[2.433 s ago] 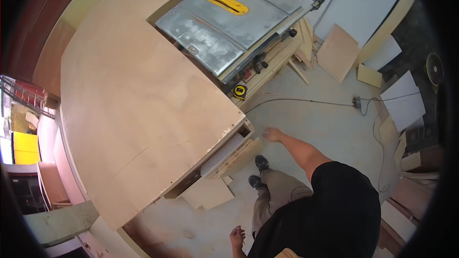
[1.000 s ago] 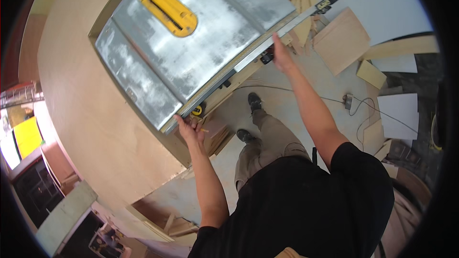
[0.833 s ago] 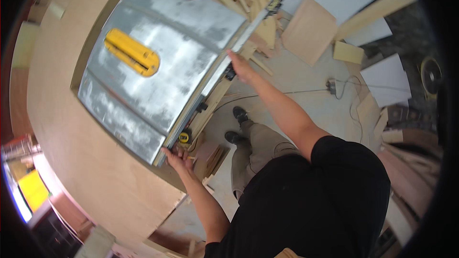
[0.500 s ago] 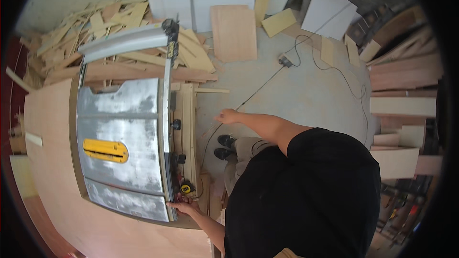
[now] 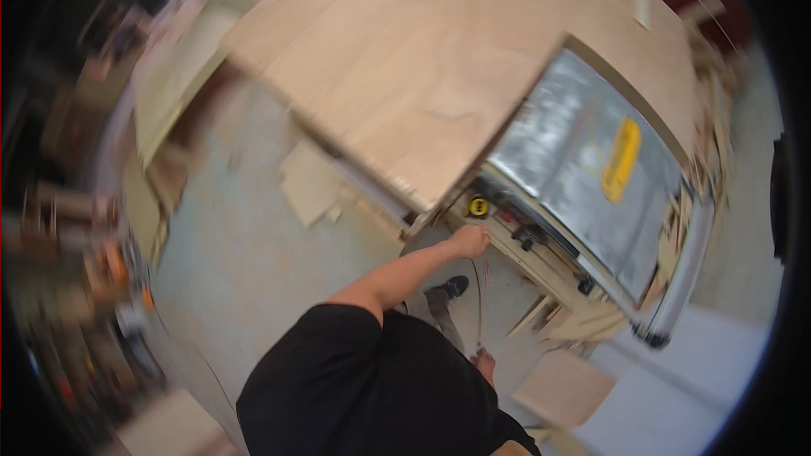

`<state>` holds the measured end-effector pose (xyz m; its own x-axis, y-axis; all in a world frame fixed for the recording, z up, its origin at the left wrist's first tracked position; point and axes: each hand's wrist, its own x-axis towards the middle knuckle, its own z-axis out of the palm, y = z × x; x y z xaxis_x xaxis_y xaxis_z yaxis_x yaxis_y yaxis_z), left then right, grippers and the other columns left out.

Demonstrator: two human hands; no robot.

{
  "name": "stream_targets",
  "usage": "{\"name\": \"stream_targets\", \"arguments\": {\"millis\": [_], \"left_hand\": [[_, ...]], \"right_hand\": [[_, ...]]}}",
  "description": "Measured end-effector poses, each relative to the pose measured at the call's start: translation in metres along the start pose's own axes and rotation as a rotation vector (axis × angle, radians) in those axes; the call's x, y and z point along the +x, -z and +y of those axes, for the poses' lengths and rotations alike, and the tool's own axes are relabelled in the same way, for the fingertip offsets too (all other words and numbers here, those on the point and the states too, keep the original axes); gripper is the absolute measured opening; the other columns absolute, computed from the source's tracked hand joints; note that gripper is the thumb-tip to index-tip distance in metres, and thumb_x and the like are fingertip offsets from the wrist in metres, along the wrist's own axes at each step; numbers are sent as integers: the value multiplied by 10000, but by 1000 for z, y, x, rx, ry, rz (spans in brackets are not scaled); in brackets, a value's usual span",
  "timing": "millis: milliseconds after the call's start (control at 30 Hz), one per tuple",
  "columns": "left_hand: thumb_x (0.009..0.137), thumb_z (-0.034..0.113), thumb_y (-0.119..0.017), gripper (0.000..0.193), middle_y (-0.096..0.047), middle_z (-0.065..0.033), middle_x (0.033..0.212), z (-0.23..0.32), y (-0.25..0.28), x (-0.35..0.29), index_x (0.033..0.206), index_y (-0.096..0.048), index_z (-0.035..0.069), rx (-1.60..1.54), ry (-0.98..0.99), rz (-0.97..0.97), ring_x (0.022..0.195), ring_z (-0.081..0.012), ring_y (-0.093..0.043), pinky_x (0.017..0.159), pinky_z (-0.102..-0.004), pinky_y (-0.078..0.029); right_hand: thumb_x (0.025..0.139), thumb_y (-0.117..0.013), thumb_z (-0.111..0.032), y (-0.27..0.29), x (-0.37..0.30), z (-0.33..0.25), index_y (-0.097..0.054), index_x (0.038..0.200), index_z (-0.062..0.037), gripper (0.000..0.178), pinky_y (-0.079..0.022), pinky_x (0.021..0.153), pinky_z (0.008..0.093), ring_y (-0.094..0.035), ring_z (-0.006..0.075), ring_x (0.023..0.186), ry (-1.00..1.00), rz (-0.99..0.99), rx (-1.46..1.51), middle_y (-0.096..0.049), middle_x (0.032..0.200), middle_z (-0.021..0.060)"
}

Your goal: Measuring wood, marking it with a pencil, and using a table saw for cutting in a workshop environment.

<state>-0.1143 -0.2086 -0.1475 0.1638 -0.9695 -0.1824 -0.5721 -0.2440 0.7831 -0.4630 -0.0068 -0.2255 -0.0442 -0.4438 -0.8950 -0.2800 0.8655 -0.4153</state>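
Note:
A dark power cord hangs in an arc between my two hands. My right hand, low beside my body, is closed round its lower end. My left hand reaches out with fingers closed, right above the cord's upper end; what it holds, if anything, is hidden. Just past that hand, a black and yellow tape measure lies at the wooden stand below the table saw. The saw has a grey metal top with a yellow throat plate, and black knobs along its near side.
A large plywood panel surrounds the saw on its far and left sides. Offcuts lie on the floor by the panel's edge. White boards and a plywood piece are at the lower right. Blurred shelves with tools stand far left.
My view and body have swung left, so the saw now appears on the right. My left hand has come off the saw's edge. My right hand has drawn in close to my body.

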Motion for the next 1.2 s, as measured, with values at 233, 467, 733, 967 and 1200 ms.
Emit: {"name": "stream_targets", "arguments": {"millis": [233,467,733,967,1200], "left_hand": [[1020,483,-327,561,-613,-187,1193,-93,-4,-255,1269,-578,47,-1056,433,37,914,-250,-628,827,-392,-508],[977,623,-331,595,-535,-56,1248,-204,129,-500,1367,-503,208,-1726,539,497,1101,-187,-472,890,-417,-422],[941,679,-394,674,-543,-9,1210,-291,288,-733,1438,-436,227,-2049,318,771,1067,-137,-509,863,-397,-431],[945,479,-574,540,-640,-26,980,-437,391,-893,1269,-589,48,-1314,673,981,822,-116,-573,679,-279,-489],[965,404,-493,434,-680,-200,1075,-618,311,-1133,1124,-648,31,-524,1627,1633,1026,-358,-641,869,-406,-517]], "right_hand": [[1015,-487,-333,-208,-115,-103,-573,1019,-80,267,-484,650,288,-585,141,686,349,-605,-482,-615,805,45],[1010,-505,-250,-426,-229,-32,-589,1178,-44,279,-508,671,346,-569,149,654,-108,-1010,-674,-570,734,35],[1004,-542,-187,-737,-383,96,-599,1078,-3,206,-518,684,301,-598,139,725,499,-1369,-999,-625,776,49],[983,-494,-259,-885,-376,124,-594,1207,-16,345,-501,857,473,-603,485,1006,1108,-1260,-2164,-637,983,311],[1000,-480,-157,-1101,-484,170,-608,1269,-44,319,-480,836,298,-611,148,922,669,-1429,-2126,-708,997,116]]}}
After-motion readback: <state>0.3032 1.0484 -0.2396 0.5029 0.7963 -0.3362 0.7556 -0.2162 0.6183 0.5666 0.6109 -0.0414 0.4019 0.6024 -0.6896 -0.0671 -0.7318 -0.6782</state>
